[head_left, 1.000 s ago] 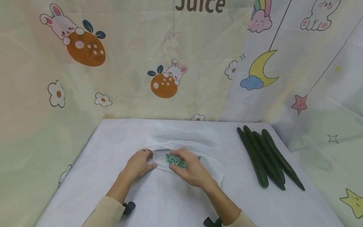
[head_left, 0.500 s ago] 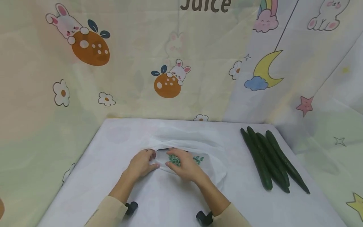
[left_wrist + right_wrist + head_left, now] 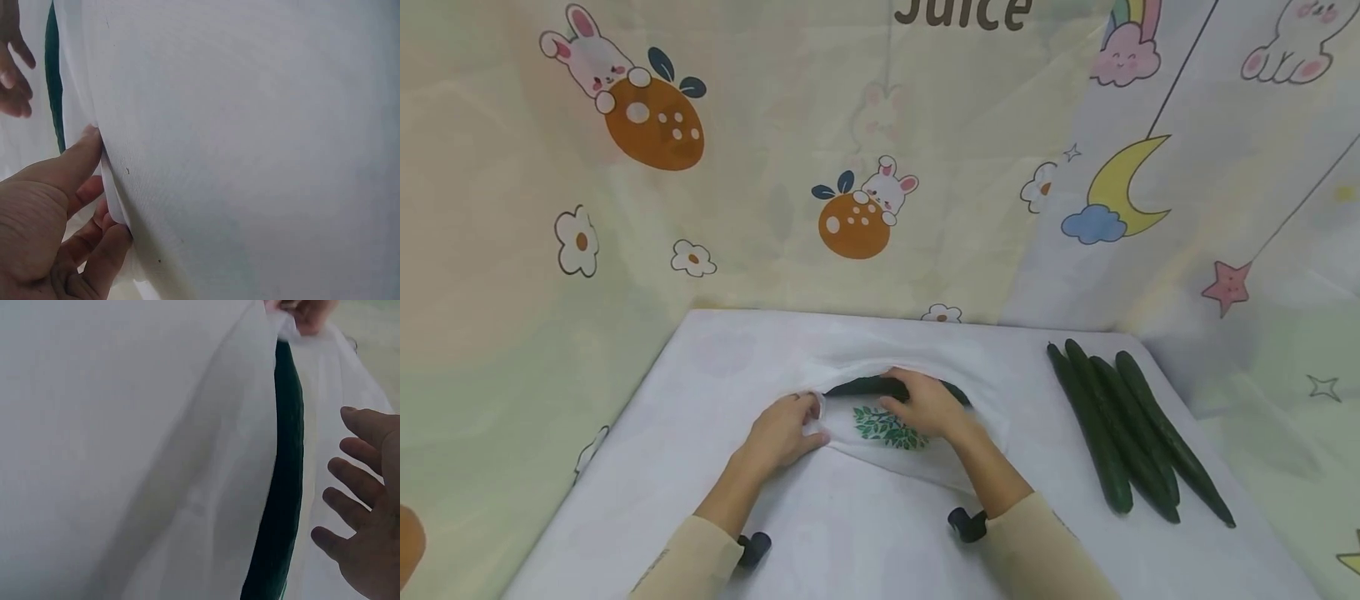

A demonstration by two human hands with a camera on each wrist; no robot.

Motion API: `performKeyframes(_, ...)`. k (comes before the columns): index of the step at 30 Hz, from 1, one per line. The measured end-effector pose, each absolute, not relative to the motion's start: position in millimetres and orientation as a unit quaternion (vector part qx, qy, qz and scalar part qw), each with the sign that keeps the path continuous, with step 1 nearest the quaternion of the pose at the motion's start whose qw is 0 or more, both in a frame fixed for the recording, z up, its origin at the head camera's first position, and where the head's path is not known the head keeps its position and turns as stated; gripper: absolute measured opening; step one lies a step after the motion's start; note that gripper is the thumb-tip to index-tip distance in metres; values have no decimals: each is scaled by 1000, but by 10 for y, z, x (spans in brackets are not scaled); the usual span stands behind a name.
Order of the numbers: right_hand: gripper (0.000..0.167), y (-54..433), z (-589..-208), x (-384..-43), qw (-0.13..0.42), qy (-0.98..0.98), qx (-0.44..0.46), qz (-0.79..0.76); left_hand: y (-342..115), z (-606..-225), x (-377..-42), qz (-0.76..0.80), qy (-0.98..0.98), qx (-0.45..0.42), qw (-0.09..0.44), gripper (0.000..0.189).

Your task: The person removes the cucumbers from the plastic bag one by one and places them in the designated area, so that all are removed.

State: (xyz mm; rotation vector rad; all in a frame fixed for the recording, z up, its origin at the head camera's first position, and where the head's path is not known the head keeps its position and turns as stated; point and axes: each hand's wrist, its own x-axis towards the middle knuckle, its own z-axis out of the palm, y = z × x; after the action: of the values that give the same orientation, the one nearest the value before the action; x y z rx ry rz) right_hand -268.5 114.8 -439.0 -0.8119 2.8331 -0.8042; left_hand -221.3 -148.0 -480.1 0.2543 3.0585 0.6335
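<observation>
A white cloth bag (image 3: 850,429) with a green leaf print lies mid-table. In its lengthwise opening shows a dark green cucumber (image 3: 865,386), partly hidden by the cloth. My left hand (image 3: 781,429) pinches the bag's left end; the left wrist view shows the cloth edge between thumb and fingers (image 3: 106,250). Over the bag's middle is my right hand (image 3: 928,404), which covers part of the cucumber in the head view. The right wrist view shows its fingers (image 3: 353,478) spread beside the cucumber (image 3: 287,456), with a gap between.
Several loose cucumbers (image 3: 1142,450) lie side by side at the table's right. The white-covered table (image 3: 737,350) backs onto a printed cloth backdrop (image 3: 760,275). Each wrist carries a small black device, the left one (image 3: 754,550) close to the table.
The bag's opening has widened and the cucumber inside has come into view. My right hand has moved back and right over it. My left hand keeps its pinch. The head view has shifted slightly.
</observation>
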Motion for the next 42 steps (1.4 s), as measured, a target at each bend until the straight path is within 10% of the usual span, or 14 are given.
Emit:
performKeyframes(15,102,1533,-4442,-2878,-40,943,-265,-196,-1438,-4810,-2192,209,975,70,10,35)
performKeyframes(31,45,1463,-4534,-2761,96,939,-245,-223,-1440,-4811,-2198,208,976,62,10,37)
performKeyframes(42,43,1534,-4613,-2672,112,923,-260,-260,-1457,-4801,-2185,210,976,63,5,39)
